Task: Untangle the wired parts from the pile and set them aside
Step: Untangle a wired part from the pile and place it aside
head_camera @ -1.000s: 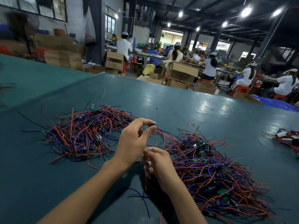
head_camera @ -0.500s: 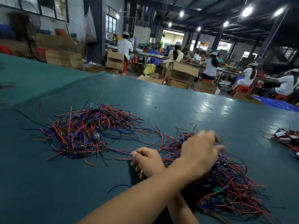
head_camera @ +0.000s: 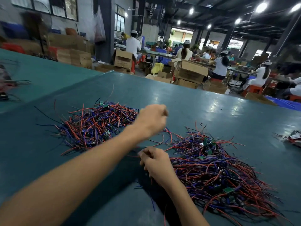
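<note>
Two heaps of red and blue wired parts with small green boards lie on the teal table [head_camera: 203,111]. The set-aside heap [head_camera: 96,126] is to the left and the tangled pile [head_camera: 216,173] to the right. My left hand [head_camera: 152,119], blurred, hovers between them by the left heap's right edge. Its fingers are curled, and thin red and blue wires [head_camera: 167,133] trail from beneath it toward the right pile. My right hand [head_camera: 154,160] rests at the tangled pile's left edge, fingers curled round wires, with a red strand sticking out to the left.
A smaller bundle of wired parts [head_camera: 293,138] lies at the table's right edge, and dark blurred items [head_camera: 6,84] sit at the far left. Beyond the table's far edge stand cardboard boxes [head_camera: 190,70] and seated workers.
My left arm crossed over my right to reach into the right pile, then swung back left and upward toward the left heap. My right hand stayed at the pile's edge.
</note>
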